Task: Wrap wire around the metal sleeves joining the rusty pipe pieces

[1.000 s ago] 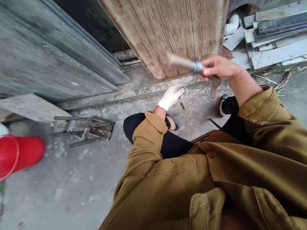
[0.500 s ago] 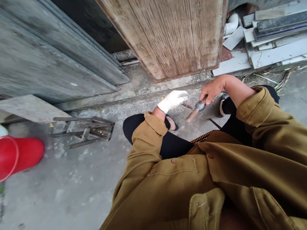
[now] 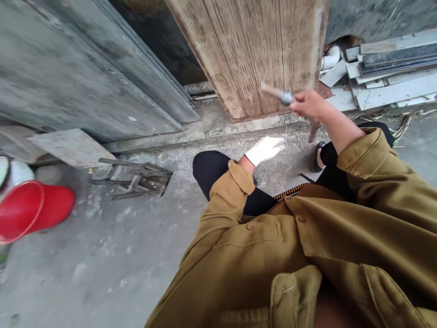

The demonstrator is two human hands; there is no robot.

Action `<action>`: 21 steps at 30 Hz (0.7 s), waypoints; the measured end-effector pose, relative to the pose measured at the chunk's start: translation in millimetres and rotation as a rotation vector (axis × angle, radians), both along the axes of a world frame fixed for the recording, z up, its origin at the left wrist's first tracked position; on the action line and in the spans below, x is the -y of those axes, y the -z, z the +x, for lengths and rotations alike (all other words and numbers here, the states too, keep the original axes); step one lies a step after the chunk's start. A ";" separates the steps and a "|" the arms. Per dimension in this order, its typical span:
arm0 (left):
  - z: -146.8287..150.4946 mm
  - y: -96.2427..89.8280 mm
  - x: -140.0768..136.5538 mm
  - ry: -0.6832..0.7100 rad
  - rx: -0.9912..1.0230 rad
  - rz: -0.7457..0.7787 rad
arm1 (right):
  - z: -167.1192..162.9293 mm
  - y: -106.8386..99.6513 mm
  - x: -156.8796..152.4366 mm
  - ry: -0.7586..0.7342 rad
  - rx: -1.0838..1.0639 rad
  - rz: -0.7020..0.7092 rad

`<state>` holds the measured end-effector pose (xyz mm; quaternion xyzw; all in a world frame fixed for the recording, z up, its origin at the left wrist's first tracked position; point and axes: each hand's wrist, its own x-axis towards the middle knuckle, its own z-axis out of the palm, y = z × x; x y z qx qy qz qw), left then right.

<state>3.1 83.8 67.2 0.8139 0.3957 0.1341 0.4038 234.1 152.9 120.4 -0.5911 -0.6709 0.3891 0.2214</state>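
My right hand (image 3: 307, 104), bare, is closed round a wooden stick (image 3: 269, 89) with silvery wire (image 3: 286, 98) wound in a band about it. One light end of the stick points up and left, blurred by motion; a brown wooden end shows below the hand. My left hand (image 3: 266, 149), in a white glove, is lower and to the left, its fingers curled together. A thin strand runs down from near the wire band towards the gloved fingertips. What lies inside the glove's grip is mostly hidden.
A weathered wooden panel (image 3: 252, 54) stands ahead, beside grey boards (image 3: 85, 77). A small wooden stool (image 3: 139, 180) lies on the concrete at left, near a red bucket (image 3: 51, 205). Stacked planks (image 3: 392, 86) and a white pipe (image 3: 331, 58) are at right.
My right hand has risen, swinging the wire-wound stick from pointing down-left to pointing up-left. My left hand appears slightly further right and lower in view, and the camera view has shifted.
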 end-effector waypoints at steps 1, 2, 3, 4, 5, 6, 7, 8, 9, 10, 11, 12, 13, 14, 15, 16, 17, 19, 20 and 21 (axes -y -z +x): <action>1.5 -1.3 4.9 -0.009 0.010 0.006 | -1.4 5.0 4.0 -0.036 0.215 0.020; 1.6 -3.2 8.8 -0.025 0.029 0.012 | -2.2 9.6 8.6 -0.072 0.423 0.046; 0.3 -5.9 11.7 -0.050 0.054 0.020 | -2.3 13.4 13.6 -0.137 0.572 0.073; -2.1 -8.9 13.7 -0.084 0.079 0.027 | -1.8 16.1 18.9 -0.219 0.667 0.069; -5.3 -12.0 14.9 -0.117 0.100 0.031 | -0.6 17.2 24.0 -0.313 0.718 0.051; -8.8 -14.8 15.5 -0.150 0.115 0.032 | 1.1 16.7 28.9 -0.418 0.724 0.011; -12.4 -17.1 15.8 -0.178 0.125 0.031 | 3.3 14.4 33.2 -0.524 0.697 -0.056; -15.6 -18.7 15.9 -0.197 0.132 0.025 | 6.0 10.3 36.9 -0.627 0.648 -0.142; -18.3 -19.5 16.1 -0.206 0.142 0.016 | 8.8 4.6 40.1 -0.723 0.581 -0.239; -20.4 -19.8 16.3 -0.208 0.154 0.000 | 11.9 -2.4 42.8 -0.811 0.498 -0.336; -21.9 -19.9 16.5 -0.204 0.171 -0.024 | 14.9 -10.4 45.0 -0.880 0.400 -0.412; -23.1 -20.0 16.8 -0.204 0.192 -0.056 | 17.9 -18.8 47.0 -0.920 0.288 -0.452; -24.1 -20.6 16.9 -0.214 0.217 -0.089 | 20.5 -27.0 48.6 -0.927 0.158 -0.450; -25.3 -21.7 16.8 -0.226 0.240 -0.120 | 22.6 -34.4 49.9 -0.891 0.012 -0.409; -26.8 -23.7 16.2 -0.235 0.256 -0.147 | 23.8 -40.5 50.7 -0.817 -0.134 -0.345; -28.6 -26.2 15.1 -0.236 0.264 -0.166 | 23.8 -45.0 51.0 -0.717 -0.262 -0.273; -30.5 -29.2 13.5 -0.230 0.262 -0.170 | 22.3 -47.7 50.8 -0.612 -0.361 -0.210; -34.4 -34.6 8.8 -0.201 0.211 -0.131 | 14.6 -48.7 48.9 -0.440 -0.464 -0.133; -35.9 -36.3 6.0 -0.189 0.166 -0.101 | 8.5 -47.8 47.7 -0.384 -0.476 -0.118; -37.0 -36.8 3.1 -0.186 0.118 -0.074 | 1.3 -46.4 46.5 -0.345 -0.475 -0.114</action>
